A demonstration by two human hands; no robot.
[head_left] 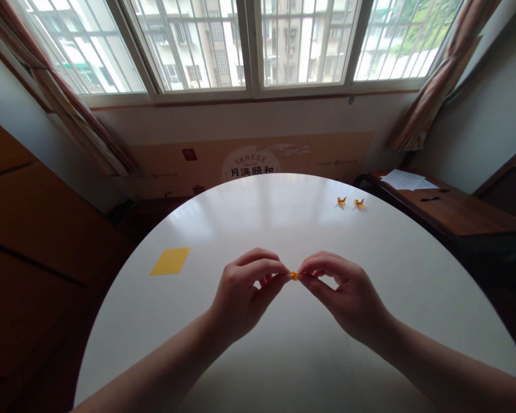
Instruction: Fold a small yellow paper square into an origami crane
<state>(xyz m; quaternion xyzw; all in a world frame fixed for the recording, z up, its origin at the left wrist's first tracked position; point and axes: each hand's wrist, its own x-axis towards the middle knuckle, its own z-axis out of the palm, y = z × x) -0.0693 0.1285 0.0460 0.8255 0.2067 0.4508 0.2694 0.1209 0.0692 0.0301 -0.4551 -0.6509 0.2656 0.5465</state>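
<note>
My left hand (245, 289) and my right hand (341, 289) meet above the middle of a round white table (284, 355). Both pinch a tiny folded piece of orange paper (294, 276) between thumb and fingertips; most of it is hidden by the fingers. A flat yellow paper square (171, 261) lies on the table to the left, well clear of my left hand. Two small folded orange paper figures (341, 201) (359, 203) stand side by side at the far right of the table.
A wooden side desk (456, 212) at the right holds white sheets (406, 180) and a dark pen (430, 198). Wooden furniture (34, 241) stands at the left. Windows with curtains run along the far wall, with a printed cardboard panel (251, 163) below.
</note>
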